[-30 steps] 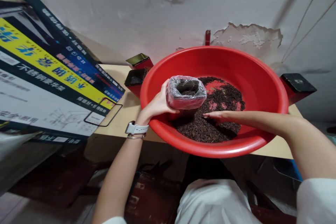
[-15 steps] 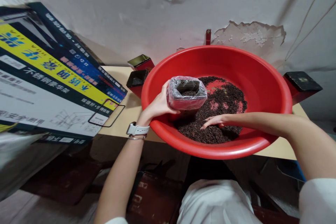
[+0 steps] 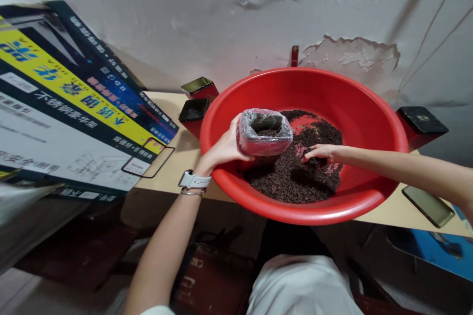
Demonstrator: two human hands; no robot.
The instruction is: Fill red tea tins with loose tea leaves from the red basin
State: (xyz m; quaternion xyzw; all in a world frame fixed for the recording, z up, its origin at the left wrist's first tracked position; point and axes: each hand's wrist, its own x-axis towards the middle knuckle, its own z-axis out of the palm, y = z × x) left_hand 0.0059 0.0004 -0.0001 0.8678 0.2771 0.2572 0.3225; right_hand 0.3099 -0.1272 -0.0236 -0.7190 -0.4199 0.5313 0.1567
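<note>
My left hand (image 3: 231, 143) is wrapped round the side of a red tin (image 3: 263, 146) lined with a clear plastic bag (image 3: 286, 130). The bag is folded over the tin's rim, and some dark leaves lie inside. The tin is tilted over the left part of a large red basin (image 3: 365, 108). Dark loose tea leaves (image 3: 281, 184) cover much of the basin's floor. Just above them, my right hand (image 3: 320, 152) is curled palm down round a clump of leaves. Its far fingers are partly hidden.
Two open tins (image 3: 194, 110) stand left of the basin, and another dark-topped tin (image 3: 421, 120) is to its right. A tin lid (image 3: 428, 204) lies on the table (image 3: 162, 184) at right. A big printed carton (image 3: 84, 108) and a thin wire frame (image 3: 148, 157) are at left.
My right hand has risen from the leaves and moved up and slightly right, its fingers now closed round some. My left hand and the tin have barely moved.
</note>
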